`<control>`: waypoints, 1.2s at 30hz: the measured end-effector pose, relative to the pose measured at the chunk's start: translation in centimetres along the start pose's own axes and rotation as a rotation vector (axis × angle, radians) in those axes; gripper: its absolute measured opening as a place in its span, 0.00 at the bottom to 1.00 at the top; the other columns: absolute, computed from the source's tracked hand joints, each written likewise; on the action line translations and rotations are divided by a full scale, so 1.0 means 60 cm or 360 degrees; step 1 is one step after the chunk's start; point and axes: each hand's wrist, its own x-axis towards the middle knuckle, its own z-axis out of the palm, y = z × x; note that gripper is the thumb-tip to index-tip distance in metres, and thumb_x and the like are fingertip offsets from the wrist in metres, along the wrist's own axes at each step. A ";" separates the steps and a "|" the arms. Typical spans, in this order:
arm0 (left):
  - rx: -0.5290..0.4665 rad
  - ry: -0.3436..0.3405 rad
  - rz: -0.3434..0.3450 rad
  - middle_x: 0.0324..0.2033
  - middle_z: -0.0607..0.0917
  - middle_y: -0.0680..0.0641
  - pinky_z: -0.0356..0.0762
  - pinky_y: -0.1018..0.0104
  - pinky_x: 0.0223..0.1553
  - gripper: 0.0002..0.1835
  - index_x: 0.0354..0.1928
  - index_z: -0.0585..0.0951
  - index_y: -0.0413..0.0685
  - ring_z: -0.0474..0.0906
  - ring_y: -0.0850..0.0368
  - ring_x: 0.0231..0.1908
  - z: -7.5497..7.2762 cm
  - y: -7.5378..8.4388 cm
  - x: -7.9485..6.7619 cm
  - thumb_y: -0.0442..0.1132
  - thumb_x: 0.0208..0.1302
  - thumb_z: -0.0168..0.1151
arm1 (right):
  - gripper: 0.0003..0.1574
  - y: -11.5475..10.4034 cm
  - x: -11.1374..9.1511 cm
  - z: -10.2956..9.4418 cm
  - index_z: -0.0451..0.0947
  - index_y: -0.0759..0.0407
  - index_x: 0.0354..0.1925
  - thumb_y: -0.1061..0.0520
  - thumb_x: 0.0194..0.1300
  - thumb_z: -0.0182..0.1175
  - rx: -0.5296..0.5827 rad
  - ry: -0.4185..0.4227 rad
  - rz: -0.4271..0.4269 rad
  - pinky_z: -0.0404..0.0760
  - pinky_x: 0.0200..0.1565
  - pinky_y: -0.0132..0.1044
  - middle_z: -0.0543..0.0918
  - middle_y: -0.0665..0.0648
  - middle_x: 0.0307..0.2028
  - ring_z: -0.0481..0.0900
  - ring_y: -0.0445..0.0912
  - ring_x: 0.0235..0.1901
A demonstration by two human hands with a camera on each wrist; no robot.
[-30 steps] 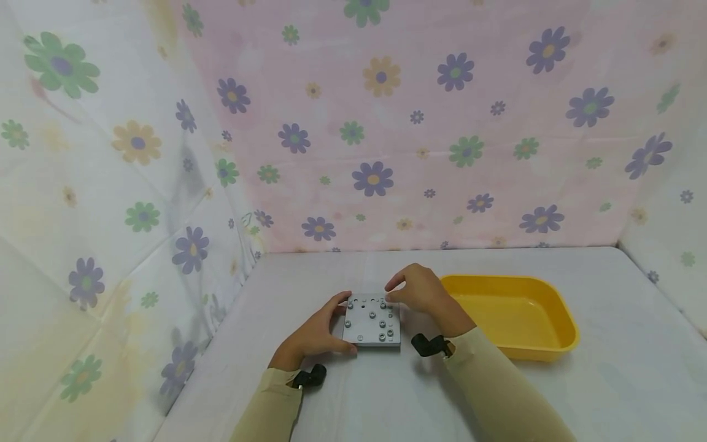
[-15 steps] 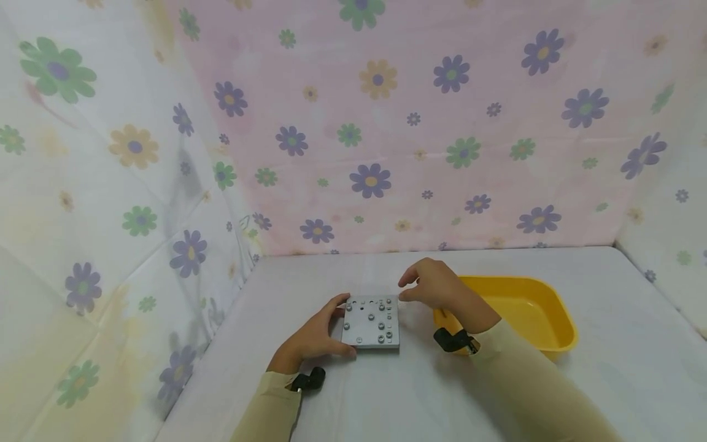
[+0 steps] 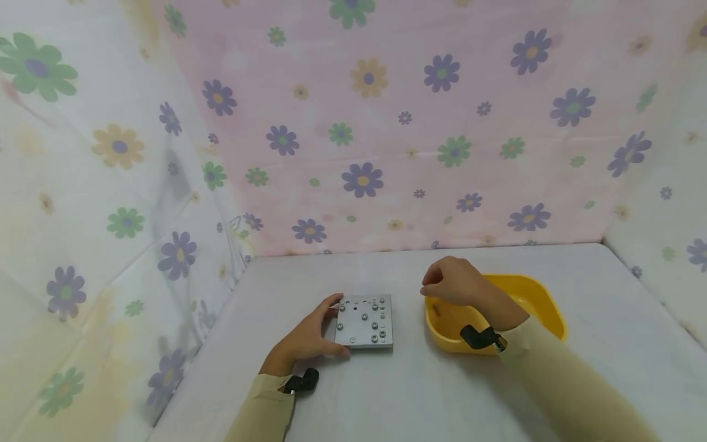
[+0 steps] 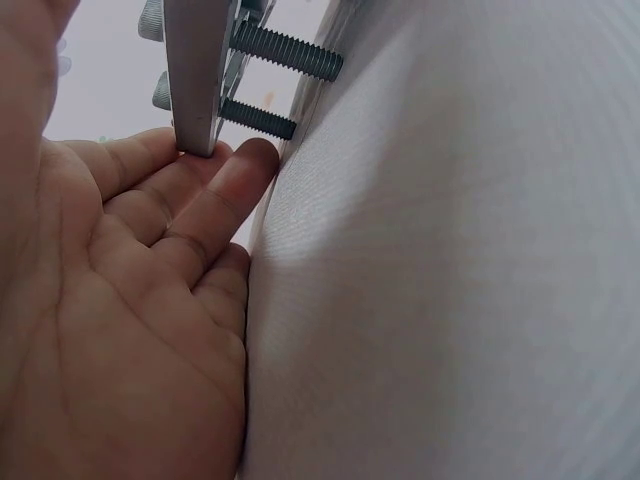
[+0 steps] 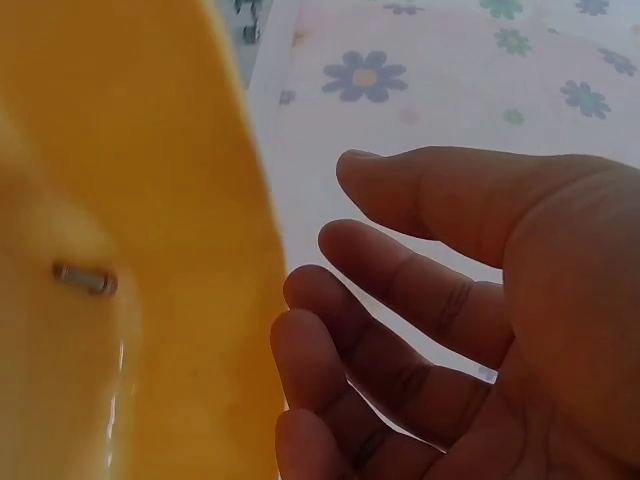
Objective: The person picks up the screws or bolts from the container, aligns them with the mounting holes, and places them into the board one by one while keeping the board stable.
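A square silver metal plate [image 3: 364, 321] with several hex-socket bolts and a few open holes is held at its left side by my left hand [image 3: 301, 337], thumb at the near edge and fingers at the far corner. In the left wrist view two threaded bolt shanks [image 4: 285, 52] stick out below the plate [image 4: 195, 75], beside the fingertips. My right hand [image 3: 455, 282] is over the left rim of a yellow tray [image 3: 442, 334], fingers loosely bent with nothing between them. Inside the tray lies a small metal screw-like piece [image 5: 85, 278], seen in the right wrist view.
Plate and tray are on a table with a white cover [image 3: 409, 393]. Flower-printed cloth [image 3: 409, 153] hangs behind it and at both sides. Black wrist camera mounts [image 3: 302, 380] sit at the sleeve cuffs.
My right hand has moved right, from the plate's far right corner to above the tray's left rim. The left hand stays on the plate. The head view has shifted slightly.
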 end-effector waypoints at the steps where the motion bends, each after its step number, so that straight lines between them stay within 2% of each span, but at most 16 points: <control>1: 0.0000 -0.0001 0.0001 0.67 0.77 0.53 0.49 0.33 0.76 0.70 0.82 0.55 0.66 0.63 0.48 0.75 0.000 0.000 0.000 0.56 0.35 0.87 | 0.10 0.006 0.000 -0.002 0.87 0.50 0.43 0.47 0.67 0.69 -0.0007 -0.0003 -0.0003 0.84 0.45 0.41 0.86 0.49 0.39 0.80 0.47 0.39; 11: -0.0006 -0.0021 0.0023 0.66 0.77 0.53 0.49 0.35 0.77 0.70 0.82 0.54 0.65 0.64 0.49 0.74 0.000 -0.004 0.003 0.57 0.36 0.88 | 0.10 0.062 0.005 -0.012 0.88 0.52 0.42 0.48 0.66 0.70 -0.0140 -0.0080 -0.0008 0.84 0.45 0.41 0.87 0.50 0.40 0.80 0.46 0.38; 19: -0.0007 -0.0014 0.0029 0.66 0.77 0.52 0.49 0.34 0.76 0.70 0.82 0.54 0.64 0.63 0.47 0.75 -0.001 -0.004 0.001 0.56 0.36 0.87 | 0.16 0.083 0.007 -0.020 0.89 0.51 0.48 0.47 0.65 0.72 -0.0094 -0.0156 -0.0066 0.83 0.55 0.48 0.88 0.52 0.47 0.81 0.47 0.45; 22: -0.0012 -0.0012 0.0025 0.66 0.77 0.52 0.49 0.34 0.76 0.70 0.82 0.54 0.65 0.63 0.48 0.75 0.000 -0.003 0.000 0.56 0.36 0.87 | 0.16 0.090 0.007 -0.025 0.90 0.50 0.50 0.48 0.65 0.72 -0.0085 -0.0177 -0.0096 0.83 0.55 0.48 0.89 0.51 0.47 0.82 0.47 0.46; 26: -0.0006 -0.0011 0.0016 0.66 0.77 0.52 0.49 0.34 0.76 0.70 0.82 0.54 0.65 0.63 0.48 0.75 0.001 -0.003 0.001 0.56 0.35 0.87 | 0.18 0.100 0.009 -0.030 0.90 0.49 0.52 0.48 0.64 0.73 -0.0067 -0.0197 -0.0102 0.84 0.53 0.45 0.90 0.50 0.46 0.83 0.45 0.45; 30: -0.0007 -0.0008 0.0018 0.67 0.77 0.52 0.49 0.34 0.76 0.70 0.82 0.55 0.65 0.63 0.48 0.74 0.000 -0.002 0.000 0.56 0.35 0.87 | 0.23 0.108 0.010 -0.031 0.88 0.50 0.55 0.48 0.63 0.74 -0.0023 -0.0235 -0.0083 0.83 0.46 0.40 0.90 0.50 0.44 0.82 0.44 0.41; 36: -0.0009 -0.0004 0.0023 0.67 0.77 0.51 0.49 0.34 0.76 0.70 0.82 0.55 0.64 0.63 0.47 0.75 0.000 0.001 -0.001 0.56 0.35 0.87 | 0.27 0.122 0.015 -0.023 0.86 0.53 0.59 0.49 0.62 0.75 0.0116 -0.0282 -0.0041 0.79 0.40 0.37 0.87 0.53 0.41 0.79 0.48 0.36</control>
